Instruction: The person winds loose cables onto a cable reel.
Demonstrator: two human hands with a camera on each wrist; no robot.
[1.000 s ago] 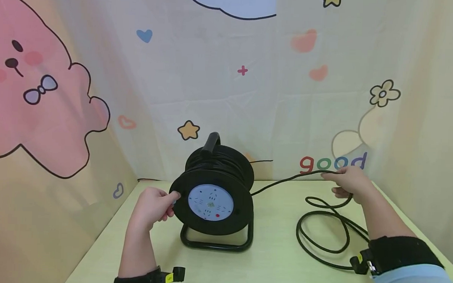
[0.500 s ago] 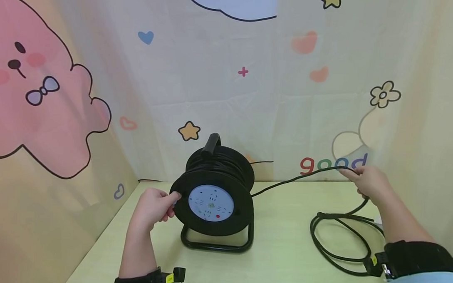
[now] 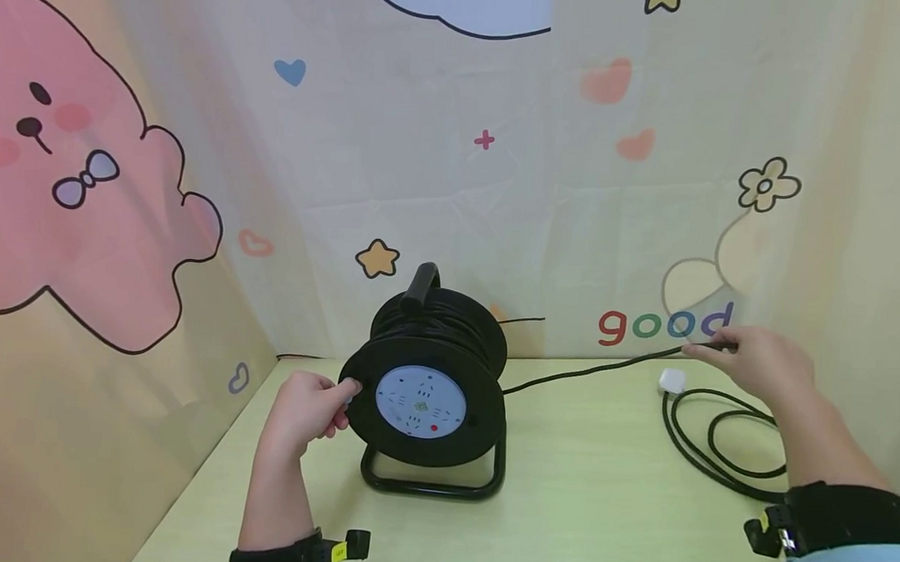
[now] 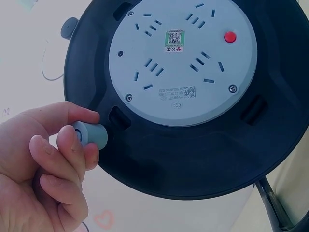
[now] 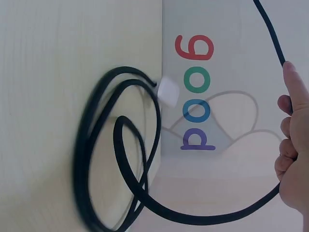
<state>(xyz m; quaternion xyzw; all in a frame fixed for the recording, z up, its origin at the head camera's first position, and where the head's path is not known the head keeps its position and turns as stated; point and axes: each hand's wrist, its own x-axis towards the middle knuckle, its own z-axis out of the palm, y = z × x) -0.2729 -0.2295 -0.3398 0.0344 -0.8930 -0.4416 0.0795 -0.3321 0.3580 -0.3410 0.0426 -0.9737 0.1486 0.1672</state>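
Left hand (image 4: 53, 164): pinches the grey crank knob (image 4: 98, 136) between thumb and fingers, at nine o'clock on the cable reel (image 3: 418, 352).
Right hand (image 3: 767, 362): grips the black cable (image 3: 603, 368), at three o'clock from the cable reel.
Cable run: leaves the cable reel's three o'clock edge, sagging slightly before the right hand.
Loose loops (image 5: 81, 164): on the table, toward six o'clock from the right hand.
White plug (image 3: 672, 381): between ten and eleven o'clock on the loose loops.
Reel position: stands on the pale table (image 3: 562, 483), at twelve o'clock from the person.
Socket panel (image 4: 183, 63): round, its red button (image 4: 230, 36) toward five o'clock in the head view.
Frame: carry handle (image 3: 417, 290) at twelve, tubular stand (image 3: 431, 489) at six.
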